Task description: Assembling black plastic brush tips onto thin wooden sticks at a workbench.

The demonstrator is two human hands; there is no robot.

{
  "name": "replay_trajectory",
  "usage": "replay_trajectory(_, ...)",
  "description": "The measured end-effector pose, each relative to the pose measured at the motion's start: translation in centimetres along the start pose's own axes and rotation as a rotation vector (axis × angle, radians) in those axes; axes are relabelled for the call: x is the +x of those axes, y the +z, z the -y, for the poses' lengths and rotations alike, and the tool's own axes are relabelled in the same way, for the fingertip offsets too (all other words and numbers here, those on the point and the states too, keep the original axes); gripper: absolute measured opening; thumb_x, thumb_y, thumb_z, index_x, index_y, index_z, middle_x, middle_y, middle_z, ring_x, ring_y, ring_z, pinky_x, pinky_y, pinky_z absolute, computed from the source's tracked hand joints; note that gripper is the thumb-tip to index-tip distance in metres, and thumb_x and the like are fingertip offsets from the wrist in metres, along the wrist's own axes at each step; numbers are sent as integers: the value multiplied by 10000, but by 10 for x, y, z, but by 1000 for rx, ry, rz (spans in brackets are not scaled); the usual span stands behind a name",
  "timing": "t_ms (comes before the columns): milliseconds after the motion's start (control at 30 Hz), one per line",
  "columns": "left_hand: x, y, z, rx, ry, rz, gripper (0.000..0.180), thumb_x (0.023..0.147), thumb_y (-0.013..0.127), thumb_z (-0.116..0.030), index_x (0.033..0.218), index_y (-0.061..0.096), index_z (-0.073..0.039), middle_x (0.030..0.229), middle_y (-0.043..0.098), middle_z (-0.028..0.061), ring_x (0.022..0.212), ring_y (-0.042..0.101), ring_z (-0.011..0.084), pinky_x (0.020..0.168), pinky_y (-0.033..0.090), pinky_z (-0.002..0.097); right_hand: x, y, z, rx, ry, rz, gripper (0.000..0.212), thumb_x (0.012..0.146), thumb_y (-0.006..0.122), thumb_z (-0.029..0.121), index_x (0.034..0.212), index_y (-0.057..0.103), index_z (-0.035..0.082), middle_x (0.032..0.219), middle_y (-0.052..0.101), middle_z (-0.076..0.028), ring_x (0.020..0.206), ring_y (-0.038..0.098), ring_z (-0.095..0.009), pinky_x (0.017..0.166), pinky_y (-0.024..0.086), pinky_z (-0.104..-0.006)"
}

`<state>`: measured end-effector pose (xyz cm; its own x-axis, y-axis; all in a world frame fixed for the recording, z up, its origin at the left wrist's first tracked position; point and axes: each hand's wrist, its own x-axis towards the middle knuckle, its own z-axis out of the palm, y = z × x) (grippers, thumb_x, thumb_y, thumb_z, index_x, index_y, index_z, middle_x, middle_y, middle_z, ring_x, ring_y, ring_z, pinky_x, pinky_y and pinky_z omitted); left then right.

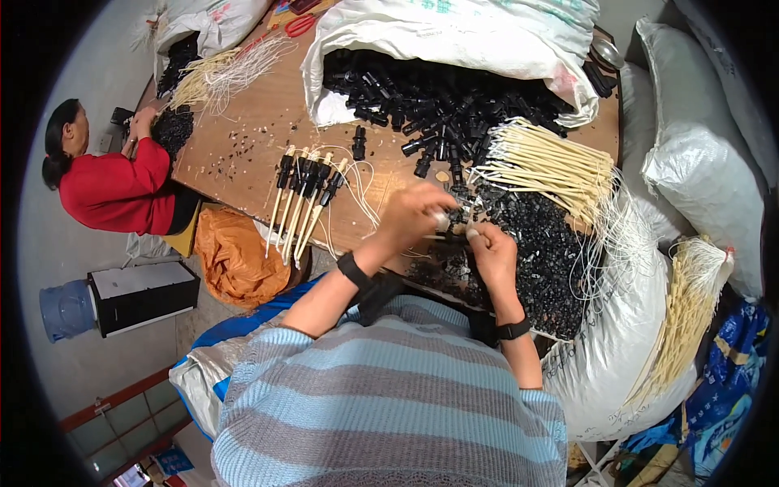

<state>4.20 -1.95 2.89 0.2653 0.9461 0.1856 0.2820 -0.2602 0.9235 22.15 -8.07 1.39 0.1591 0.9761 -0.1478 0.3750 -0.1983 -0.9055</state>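
Observation:
My left hand is over the table's near edge, fingers bent and the thumb near the index finger. Whatever lies between those fingertips is too small to make out. Close on its right, my right hand pinches a thin cream-coloured stick, which points left beneath my left hand. Pale coverings show on both thumbs. Small black plastic pieces are heaped beside and beyond my right hand. To the left of my left hand, several cream sticks with black sleeves lie in a row, white cords trailing from them.
Black tubular parts spill from a large white sack at the back. A bundle of cream sticks with white cords lies right of them. Full sacks crowd the right side. A person in red works at the table's left end.

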Motion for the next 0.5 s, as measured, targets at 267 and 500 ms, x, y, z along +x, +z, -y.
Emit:
replay_trajectory(267,-9,16,-14,64,342,77,371,692,599,110,998,704,-73,840,624,46,682,593,156,622,467,250,-1,8,25,-90,-145,10,187,824,572,-39,946,697,29,705,648,-90,633,622,-131,559,458,-273)
replay_trajectory(500,-13,12,-24,-414,-367,15,223,754,581,99,916,703,7,815,572,-36,700,495,1,605,394,159,-5,8,26,-499,-584,-260,78,837,674,117,908,661,90,675,627,-118,503,596,-289,473,454,-353)
